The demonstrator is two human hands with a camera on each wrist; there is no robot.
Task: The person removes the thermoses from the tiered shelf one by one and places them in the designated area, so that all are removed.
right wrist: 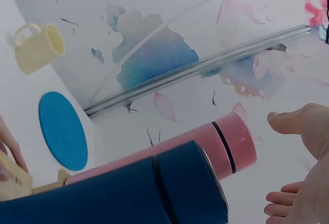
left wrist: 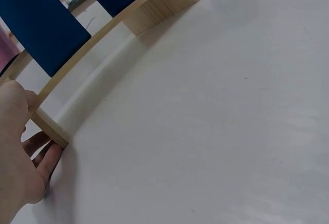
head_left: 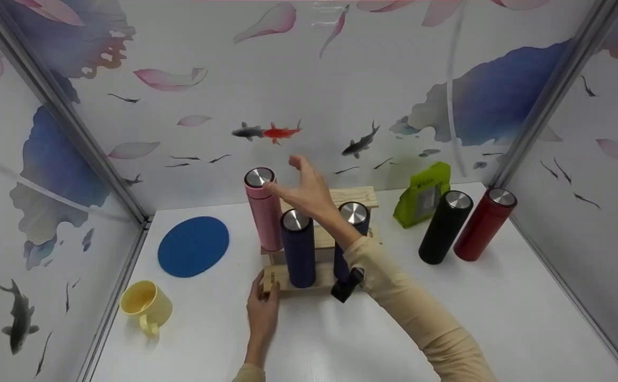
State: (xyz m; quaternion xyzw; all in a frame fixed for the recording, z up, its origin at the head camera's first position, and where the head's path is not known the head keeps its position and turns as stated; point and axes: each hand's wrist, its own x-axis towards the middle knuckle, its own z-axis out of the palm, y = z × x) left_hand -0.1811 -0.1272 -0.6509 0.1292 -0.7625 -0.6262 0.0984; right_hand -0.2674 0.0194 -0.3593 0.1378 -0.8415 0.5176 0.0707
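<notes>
A stepped wooden rack stands mid-table. Two dark blue thermos flasks stand on its front step: the left one in plain sight, the right one partly behind my right forearm. Behind them on a higher step is a pink thermos flask with a steel-topped lid. My left hand grips the left end of the front step, thumb above and fingers below in the left wrist view. Over the rack, my right hand reaches beside the pink flask's lid, thumb and fingers spread; the right wrist view shows it apart from the flask.
To the left lie a round blue mat and a yellow mug. On the right stand a green pouch, a black flask and a red flask. A patterned wall rises behind the table.
</notes>
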